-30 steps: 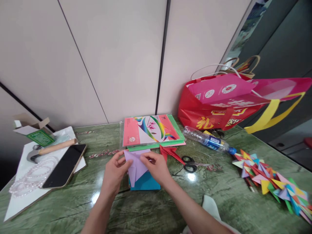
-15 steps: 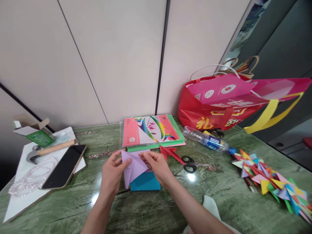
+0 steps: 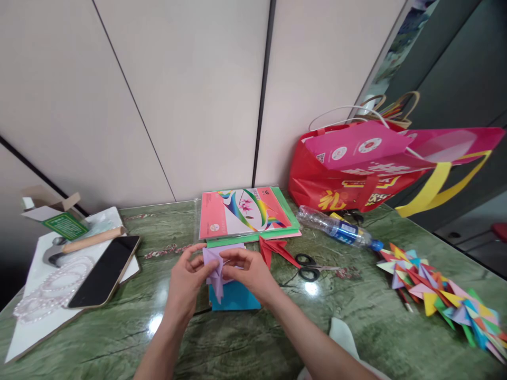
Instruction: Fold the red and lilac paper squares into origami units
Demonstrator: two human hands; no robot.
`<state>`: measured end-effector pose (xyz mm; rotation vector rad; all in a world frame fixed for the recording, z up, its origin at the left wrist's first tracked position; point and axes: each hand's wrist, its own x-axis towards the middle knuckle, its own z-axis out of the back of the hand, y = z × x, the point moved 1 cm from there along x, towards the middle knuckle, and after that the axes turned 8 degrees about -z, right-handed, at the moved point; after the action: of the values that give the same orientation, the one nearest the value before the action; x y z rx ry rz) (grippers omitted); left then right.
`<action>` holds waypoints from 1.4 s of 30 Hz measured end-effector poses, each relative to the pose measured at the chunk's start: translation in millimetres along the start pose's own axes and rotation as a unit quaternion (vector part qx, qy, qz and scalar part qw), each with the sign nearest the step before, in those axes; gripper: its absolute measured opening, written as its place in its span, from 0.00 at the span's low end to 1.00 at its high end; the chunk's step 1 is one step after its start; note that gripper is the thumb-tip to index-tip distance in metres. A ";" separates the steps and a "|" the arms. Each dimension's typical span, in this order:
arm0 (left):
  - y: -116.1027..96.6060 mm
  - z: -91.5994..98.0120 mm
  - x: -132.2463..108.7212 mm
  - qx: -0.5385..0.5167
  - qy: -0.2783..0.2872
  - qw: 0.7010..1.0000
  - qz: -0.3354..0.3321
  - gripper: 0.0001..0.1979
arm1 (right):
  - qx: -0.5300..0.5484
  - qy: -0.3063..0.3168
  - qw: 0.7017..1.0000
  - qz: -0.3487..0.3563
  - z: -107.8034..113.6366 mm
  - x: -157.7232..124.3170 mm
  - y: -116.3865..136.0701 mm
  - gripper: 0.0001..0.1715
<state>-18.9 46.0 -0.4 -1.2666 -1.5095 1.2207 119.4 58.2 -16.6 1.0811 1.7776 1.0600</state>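
Between my two hands is a piece of folded purple paper (image 3: 214, 268), partly hidden by fingers. My left hand (image 3: 189, 274) pinches its left side between thumb and fingers. On its right side my right hand (image 3: 249, 270) is closed on the same paper, thumb and forefinger together. Under my hands lies a blue paper stack (image 3: 237, 296), with more purple paper at its upper edge. Just right of my right hand sits a red folded paper piece (image 3: 277, 250), beside scissors (image 3: 311, 267) with black handles.
Behind my hands lies a packet of coloured paper (image 3: 245, 211). A plastic bottle (image 3: 338, 228), a red bag (image 3: 356, 174) and a chain of colourful folded paper (image 3: 443, 295) are at right. To the left are a phone (image 3: 105, 272), a hammer (image 3: 87, 244), beads (image 3: 59, 282) and a small box (image 3: 59, 219).
The purple paper has been folded narrower and its wide flap no longer spreads out. My hands have come closer together around it, the right one shifting left.
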 end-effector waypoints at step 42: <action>2.0 -4.0 -6.7 0.244 -0.038 0.944 -0.221 0.15 | -0.007 -0.070 0.997 0.031 1.3 2.3 -1.1 0.15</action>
<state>-13.5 40.1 -1.5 -0.5246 -1.3321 1.2410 119.5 60.3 -18.5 1.1781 1.6330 1.0067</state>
